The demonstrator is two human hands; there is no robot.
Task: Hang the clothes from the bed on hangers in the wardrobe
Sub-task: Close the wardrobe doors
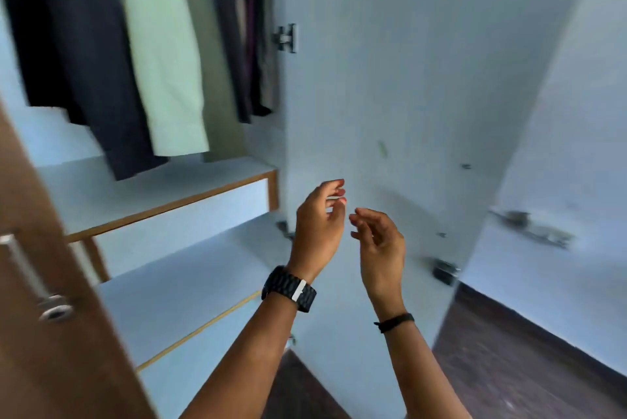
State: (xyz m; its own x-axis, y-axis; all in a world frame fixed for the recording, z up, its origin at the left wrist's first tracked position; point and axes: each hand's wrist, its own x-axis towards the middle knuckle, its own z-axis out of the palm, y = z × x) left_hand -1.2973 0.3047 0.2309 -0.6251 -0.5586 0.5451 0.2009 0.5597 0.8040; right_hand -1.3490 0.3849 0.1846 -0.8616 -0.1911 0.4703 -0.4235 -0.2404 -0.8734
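While both hands, left hand [319,222] and right hand [381,242], hover empty with fingers loosely curled, the wardrobe [203,201] holds hanging clothes: two dark garments [78,55], one pale green [163,55], more blurred behind.

The wardrobe door [390,79] is smooth, matt pale laminate; the left door [51,334] looks like brown wood veneer. The hinge [286,38] is shiny metal. Hanging garments [101,45] are matt cloth. The floor [509,367] is dark wood-grain.

Soft daylight, motion blur, wide-angle warp
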